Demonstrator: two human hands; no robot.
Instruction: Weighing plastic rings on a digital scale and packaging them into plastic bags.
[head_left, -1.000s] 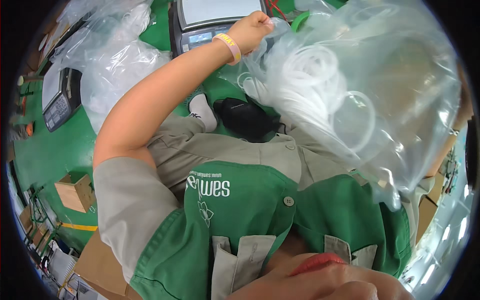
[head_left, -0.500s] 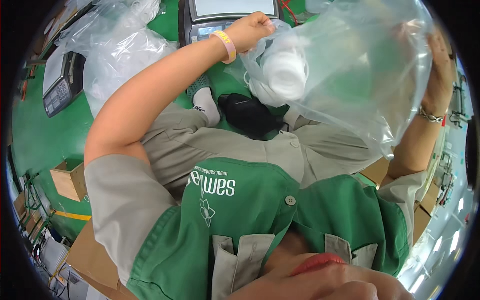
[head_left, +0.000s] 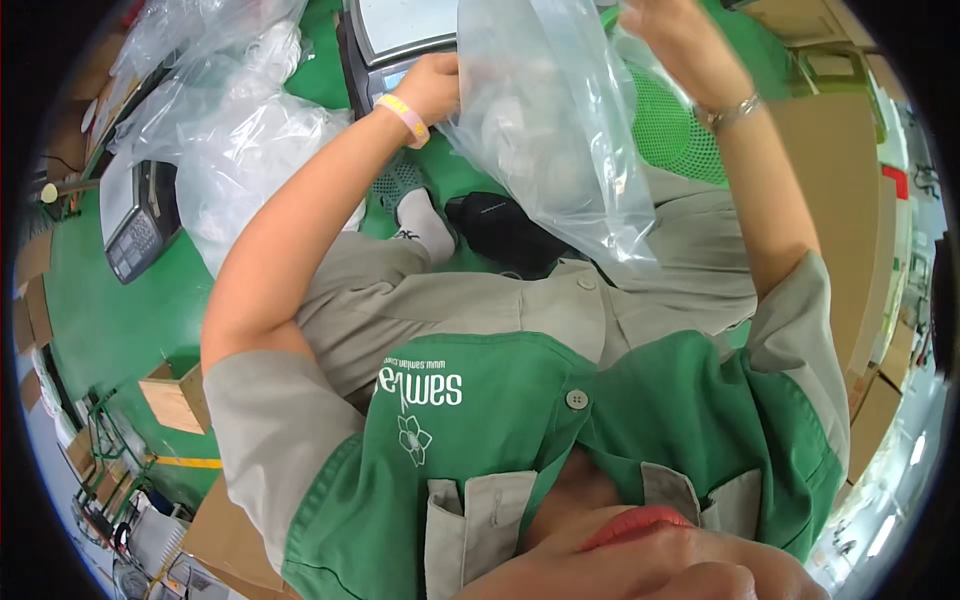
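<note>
Left hand: our left hand (head_left: 437, 85) is raised in front of us, its grip closed on the left edge of the clear plastic bag (head_left: 560, 140); a pink and yellow wristband (head_left: 404, 116) sits on that wrist.
Right hand: our right hand (head_left: 672, 35) is up near the top of the view, its fingers pinched on the bag's upper right edge; a metal bracelet (head_left: 733, 110) circles that wrist.
Bag: we hold the clear plastic bag up between both hands, above our lap; it hangs down to a crumpled lower end near our trousers, and pale whitish contents show faintly through the film, too blurred to name.
Behind the bag: a weighing scale (head_left: 400, 35) with a grey platform lies just beyond our left hand, on the green floor (head_left: 90, 300).
Right of the bag: a green mesh basket (head_left: 675, 135) shows partly behind the film.
Left side: more filled clear bags (head_left: 240, 170) lie heaped on the floor, beside a dark calculator-like device (head_left: 140, 225).
Below: a small cardboard box (head_left: 178, 398) stands open by our left elbow.
</note>
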